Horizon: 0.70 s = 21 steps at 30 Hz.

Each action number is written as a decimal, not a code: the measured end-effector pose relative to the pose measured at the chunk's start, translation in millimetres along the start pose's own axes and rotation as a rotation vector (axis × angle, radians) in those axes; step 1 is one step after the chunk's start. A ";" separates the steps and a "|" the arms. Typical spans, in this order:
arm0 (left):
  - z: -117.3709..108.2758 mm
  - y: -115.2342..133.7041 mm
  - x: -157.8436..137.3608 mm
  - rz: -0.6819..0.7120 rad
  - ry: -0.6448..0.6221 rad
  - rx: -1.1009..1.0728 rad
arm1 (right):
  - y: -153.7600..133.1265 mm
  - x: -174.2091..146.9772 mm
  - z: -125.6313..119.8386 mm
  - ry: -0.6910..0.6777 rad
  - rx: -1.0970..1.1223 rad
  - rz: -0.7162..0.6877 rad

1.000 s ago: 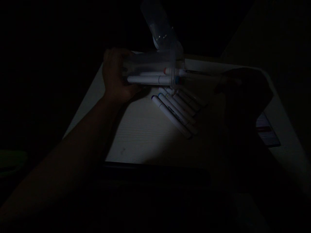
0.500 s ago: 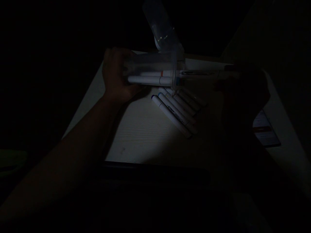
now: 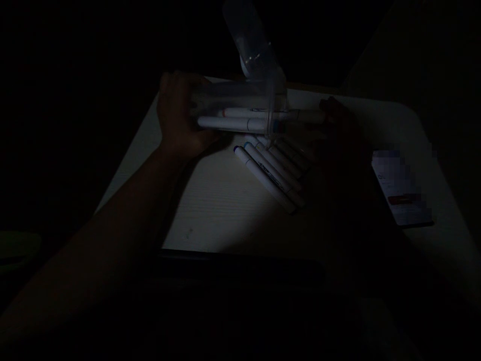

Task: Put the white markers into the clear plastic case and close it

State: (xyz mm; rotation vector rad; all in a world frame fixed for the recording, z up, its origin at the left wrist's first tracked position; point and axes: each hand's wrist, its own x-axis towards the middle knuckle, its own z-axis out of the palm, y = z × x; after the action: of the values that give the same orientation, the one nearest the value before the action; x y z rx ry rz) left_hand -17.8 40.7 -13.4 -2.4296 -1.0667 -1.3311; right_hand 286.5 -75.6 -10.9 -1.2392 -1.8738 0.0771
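Note:
My left hand [image 3: 182, 115] is wrapped round the base of a clear plastic container [image 3: 229, 93] lying on its side, its mouth to the right. The see-through lid [image 3: 251, 42] stands open at the back of the mouth. Inside lies a white marker [image 3: 233, 123] with a blue end. Above it, a white marker with an orange-red end [image 3: 278, 114] sits partly in the container; my right hand [image 3: 340, 130], very dark, grips its outer end. Below the mouth several white markers [image 3: 268, 175] lie slantwise side by side on the table, one with a purple tip, one with a light-blue tip.
A phone with a lit screen [image 3: 402, 188] lies on the right of the pale wooden table [image 3: 203, 210]. A dark bar [image 3: 240, 265] runs along the near edge. The scene is very dim, and shadow covers the table's right half.
My right hand has moved left, sliding the orange-red-ended marker deeper into the container. More of the phone now shows. My left hand and the container have barely moved.

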 end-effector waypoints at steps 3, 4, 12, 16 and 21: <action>-0.5 -0.2 0.7 -0.027 -0.003 -0.023 | 1.5 -2.7 6.3 0.065 0.181 -0.094; -0.7 -0.5 0.7 -0.032 -0.011 -0.026 | 1.9 -2.9 5.3 0.030 0.180 -0.125; 0.7 -10.5 -1.1 0.093 0.005 0.018 | -11.0 -4.3 -6.9 -0.144 0.052 -0.240; 1.7 -9.5 -1.7 0.066 0.010 0.001 | -19.3 -1.3 -3.2 -0.239 0.053 -0.275; 1.9 -4.5 -2.9 0.040 0.057 0.002 | -18.5 -1.3 -4.6 -0.297 0.013 -0.208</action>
State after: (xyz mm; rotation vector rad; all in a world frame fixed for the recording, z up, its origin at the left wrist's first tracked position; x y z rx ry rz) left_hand -20.5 43.4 -17.7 -2.3828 -1.0004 -1.3775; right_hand 276.5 -87.7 0.0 -1.0606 -2.2450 0.1678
